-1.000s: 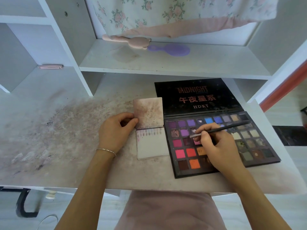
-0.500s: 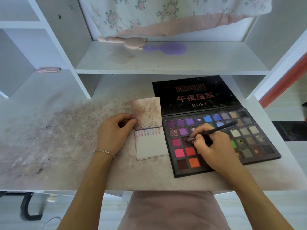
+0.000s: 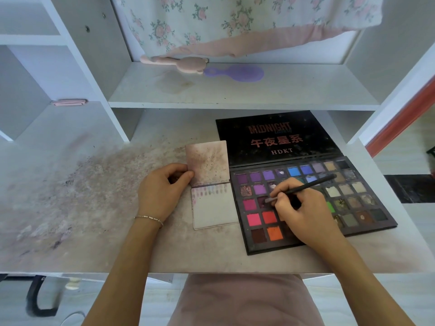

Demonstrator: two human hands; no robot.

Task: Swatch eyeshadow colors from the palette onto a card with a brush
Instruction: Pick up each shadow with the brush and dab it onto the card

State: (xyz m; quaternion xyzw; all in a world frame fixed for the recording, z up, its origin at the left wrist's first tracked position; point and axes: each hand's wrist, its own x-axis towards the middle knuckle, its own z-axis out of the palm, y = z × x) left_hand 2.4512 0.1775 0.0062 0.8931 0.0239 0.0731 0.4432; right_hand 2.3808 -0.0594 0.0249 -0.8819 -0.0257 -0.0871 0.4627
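Note:
An open black eyeshadow palette (image 3: pixel 367 230) with several coloured pans lies on the desk, its lid flat behind it. My right hand (image 3: pixel 303 212) rests over the palette's middle and pinches a thin dark brush (image 3: pixel 306 187). The brush tip sits in a dark plum pan in the third row. Left of the palette lies a small folded white card (image 3: pixel 215 209) with a row of faint swatches along its top edge. Its stained upper flap stands open. My left hand (image 3: pixel 162 191) holds the card's left edge at the fold, thumb on the flap.
The desk (image 3: pixel 94 231) is smeared with pigment dust on the left. On the shelf (image 3: pixel 235 95) above lie a pink brush (image 3: pixel 181 62) and a purple hairbrush (image 3: pixel 237 72). Floral fabric hangs behind. A pink stool seat (image 3: pixel 240 300) sits below the desk edge.
My right hand has shifted the brush tip left and slightly down, from the pink pan to the dark plum pan. My left hand and the card have stayed put.

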